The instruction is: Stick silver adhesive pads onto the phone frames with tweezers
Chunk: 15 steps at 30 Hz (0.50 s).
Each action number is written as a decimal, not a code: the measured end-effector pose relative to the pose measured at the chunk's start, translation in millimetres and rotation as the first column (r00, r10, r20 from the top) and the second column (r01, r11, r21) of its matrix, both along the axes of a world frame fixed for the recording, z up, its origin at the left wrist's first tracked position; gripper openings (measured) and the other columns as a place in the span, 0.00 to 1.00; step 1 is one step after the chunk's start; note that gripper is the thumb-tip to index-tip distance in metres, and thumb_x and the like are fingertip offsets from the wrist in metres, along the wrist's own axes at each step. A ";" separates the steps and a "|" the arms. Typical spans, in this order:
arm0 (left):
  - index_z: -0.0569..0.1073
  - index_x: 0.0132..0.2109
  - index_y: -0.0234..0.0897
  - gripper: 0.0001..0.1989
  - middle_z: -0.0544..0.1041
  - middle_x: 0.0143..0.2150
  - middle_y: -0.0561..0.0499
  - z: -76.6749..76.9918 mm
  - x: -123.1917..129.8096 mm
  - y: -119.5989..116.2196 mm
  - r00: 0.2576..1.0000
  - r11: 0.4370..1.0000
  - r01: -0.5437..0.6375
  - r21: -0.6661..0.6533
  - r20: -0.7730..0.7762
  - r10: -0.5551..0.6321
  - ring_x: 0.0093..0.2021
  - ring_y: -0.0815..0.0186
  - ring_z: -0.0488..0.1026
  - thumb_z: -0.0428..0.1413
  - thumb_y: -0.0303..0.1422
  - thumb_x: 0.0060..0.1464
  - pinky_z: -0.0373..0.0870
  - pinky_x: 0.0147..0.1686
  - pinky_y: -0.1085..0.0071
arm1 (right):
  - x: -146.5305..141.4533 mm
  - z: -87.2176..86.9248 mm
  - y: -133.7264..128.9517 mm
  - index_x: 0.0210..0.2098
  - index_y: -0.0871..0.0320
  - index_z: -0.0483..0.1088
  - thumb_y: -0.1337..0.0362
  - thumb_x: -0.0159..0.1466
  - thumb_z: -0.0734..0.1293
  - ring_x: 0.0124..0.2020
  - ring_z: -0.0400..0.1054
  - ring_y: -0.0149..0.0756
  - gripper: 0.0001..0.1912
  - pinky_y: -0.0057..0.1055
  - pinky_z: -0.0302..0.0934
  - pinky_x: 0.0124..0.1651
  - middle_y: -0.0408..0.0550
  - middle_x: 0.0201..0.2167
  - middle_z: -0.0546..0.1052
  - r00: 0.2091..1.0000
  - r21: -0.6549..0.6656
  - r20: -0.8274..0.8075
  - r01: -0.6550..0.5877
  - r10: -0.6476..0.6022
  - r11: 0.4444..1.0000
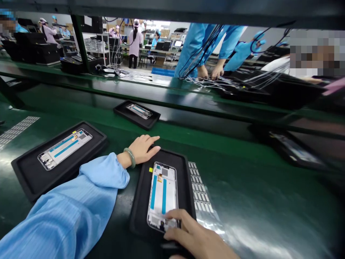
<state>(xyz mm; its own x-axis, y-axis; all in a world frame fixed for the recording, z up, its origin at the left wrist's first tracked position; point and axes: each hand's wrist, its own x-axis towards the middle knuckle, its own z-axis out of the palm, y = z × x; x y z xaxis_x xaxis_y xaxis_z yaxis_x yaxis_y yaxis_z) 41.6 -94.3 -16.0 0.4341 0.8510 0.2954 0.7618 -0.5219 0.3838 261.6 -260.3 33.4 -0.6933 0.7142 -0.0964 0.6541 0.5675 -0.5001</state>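
Observation:
A black tray (185, 187) lies in front of me on the green belt, holding a phone frame (162, 190) with two blue strips, face up. My left hand (142, 148), with a green bangle on the wrist, rests flat on the tray's far left corner, fingers together. My right hand (196, 235) sits at the tray's near edge, fingertips touching the bottom end of the phone frame.
A second tray with a phone frame (63, 148) lies to the left, a third tray (137, 113) further up the belt, another dark tray (293, 149) at right. A sheet of small stickers (201, 196) lies beside my tray. People in blue coats work across the line.

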 end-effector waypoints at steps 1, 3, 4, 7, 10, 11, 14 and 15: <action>0.58 0.62 0.36 0.24 0.69 0.50 0.46 1.7 0.4 -3.3 1.000 1.000 0.009 0.006 -0.001 -0.009 0.50 0.64 0.65 0.42 0.42 0.63 0.63 0.52 0.65 | 6.5 3.4 3.0 0.40 0.47 0.71 0.61 0.57 0.67 0.42 0.71 0.43 0.10 0.35 0.69 0.40 0.49 0.51 0.69 0.997 -0.055 -0.073 0.032 -0.036 0.998; 0.64 0.58 0.35 0.22 0.69 0.49 0.46 3.8 1.3 -8.6 0.999 0.999 0.037 0.008 -0.016 -0.037 0.48 0.64 0.65 0.42 0.41 0.63 0.63 0.52 0.66 | 24.7 5.0 15.1 0.34 0.50 0.72 0.55 0.61 0.63 0.47 0.67 0.46 0.09 0.38 0.67 0.45 0.51 0.49 0.70 0.932 -0.096 -0.250 0.247 -0.264 0.964; 0.67 0.55 0.36 0.21 0.70 0.48 0.46 4.2 1.7 -10.5 0.998 0.999 0.054 0.005 -0.028 -0.054 0.47 0.63 0.65 0.42 0.41 0.63 0.62 0.52 0.65 | 35.3 2.6 22.4 0.31 0.52 0.71 0.53 0.62 0.61 0.49 0.66 0.47 0.12 0.39 0.66 0.46 0.52 0.45 0.71 0.851 -0.130 -0.330 0.388 -0.409 0.912; 0.73 0.49 0.37 0.19 0.71 0.44 0.47 3.6 2.1 -13.4 0.995 0.997 0.082 0.000 -0.062 -0.082 0.45 0.62 0.65 0.44 0.41 0.62 0.62 0.51 0.63 | 65.1 -13.2 39.4 0.25 0.55 0.66 0.49 0.64 0.56 0.46 0.66 0.46 0.20 0.40 0.63 0.47 0.53 0.39 0.73 0.599 -0.331 -0.466 0.564 -0.651 0.756; 0.71 0.52 0.36 0.20 0.70 0.46 0.46 0.8 1.5 -13.2 0.994 0.997 0.072 0.008 -0.082 -0.071 0.46 0.60 0.63 0.46 0.43 0.61 0.62 0.50 0.61 | 83.1 -30.6 44.5 0.21 0.57 0.62 0.47 0.63 0.56 0.39 0.68 0.43 0.23 0.40 0.62 0.46 0.52 0.36 0.74 0.642 -0.537 -0.389 0.425 -0.661 0.729; 0.70 0.52 0.36 0.20 0.70 0.46 0.45 -0.5 0.9 -12.9 0.994 0.997 0.070 0.010 -0.089 -0.069 0.46 0.59 0.63 0.47 0.43 0.60 0.62 0.49 0.60 | 86.0 -34.9 44.7 0.20 0.57 0.61 0.46 0.63 0.56 0.38 0.68 0.43 0.24 0.40 0.62 0.47 0.52 0.35 0.75 0.665 -0.571 -0.363 0.395 -0.652 0.720; 0.69 0.53 0.34 0.21 0.69 0.46 0.45 -4.4 -3.1 -13.0 0.992 0.997 0.076 0.010 -0.103 -0.075 0.45 0.59 0.62 0.49 0.43 0.59 0.62 0.49 0.61 | 87.9 -43.3 46.6 0.19 0.57 0.60 0.45 0.62 0.58 0.39 0.68 0.41 0.25 0.40 0.61 0.49 0.51 0.36 0.75 0.605 -0.616 -0.351 0.425 -0.714 0.663; 0.69 0.53 0.34 0.21 0.69 0.46 0.45 -5.4 -5.4 -14.0 0.991 0.997 0.079 0.009 -0.106 -0.078 0.45 0.59 0.62 0.50 0.43 0.58 0.62 0.49 0.61 | 86.9 -44.9 48.2 0.18 0.57 0.60 0.45 0.62 0.59 0.40 0.68 0.41 0.25 0.40 0.61 0.50 0.51 0.37 0.75 0.555 -0.636 -0.367 0.436 -0.746 0.637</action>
<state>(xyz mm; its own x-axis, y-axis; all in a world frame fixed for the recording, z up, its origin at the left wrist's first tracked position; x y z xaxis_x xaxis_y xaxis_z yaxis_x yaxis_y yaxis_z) 36.2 -108.3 -21.4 0.5286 0.8095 0.2555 0.7542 -0.5860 0.2963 348.5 -212.1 -11.5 -0.1417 0.9538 -0.2651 0.2567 -0.2232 -0.9404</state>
